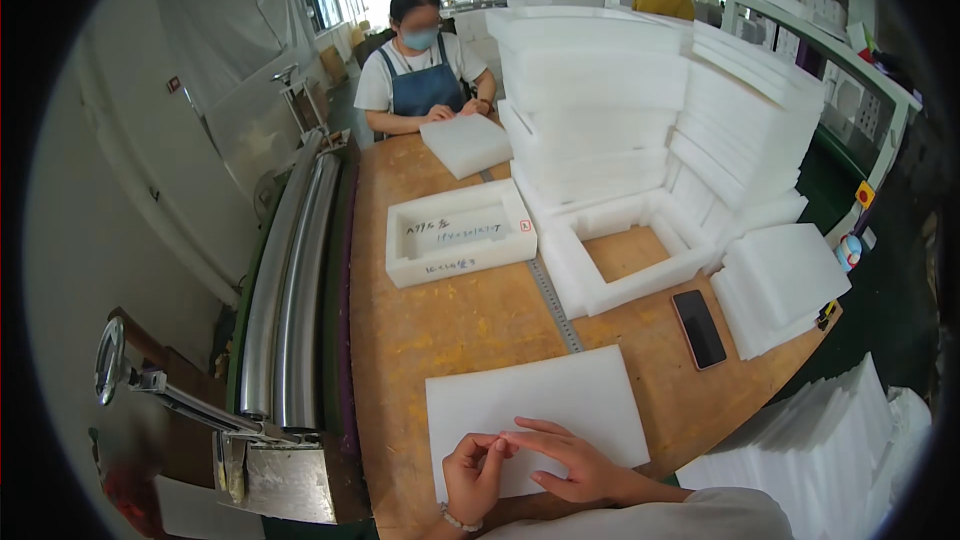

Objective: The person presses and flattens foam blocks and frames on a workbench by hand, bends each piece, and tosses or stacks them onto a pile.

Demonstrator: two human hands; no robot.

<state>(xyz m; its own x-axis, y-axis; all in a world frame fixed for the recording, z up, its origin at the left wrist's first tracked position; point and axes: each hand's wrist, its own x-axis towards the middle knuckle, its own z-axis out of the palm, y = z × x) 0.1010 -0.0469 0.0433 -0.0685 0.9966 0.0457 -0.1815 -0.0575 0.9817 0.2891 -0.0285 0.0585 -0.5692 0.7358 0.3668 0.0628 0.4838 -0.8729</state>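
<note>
A flat white foam sheet [540, 390] lies on the wooden table [400, 340] right in front of me. Above its lower left part is my left hand [475, 475], its fingers curled and thumb and forefinger pinched together; what they hold, if anything, is too small to see. My right hand [565, 465] reaches in from the right over the same sheet, fingers spread, with its forefinger tip meeting the left fingertips. Beyond the sheet, a steel ruler [552, 305] runs along the table. A white foam tray [455, 265] with handwriting on it sits further back.
Metal rollers [300, 290] stand along the table's left side. Tall foam stacks [600, 90] and a foam frame [640, 285] fill the back right. A phone [699, 330] lies near another foam pile [780, 285]. Across the table a co-worker [425, 80] handles a foam block [466, 145].
</note>
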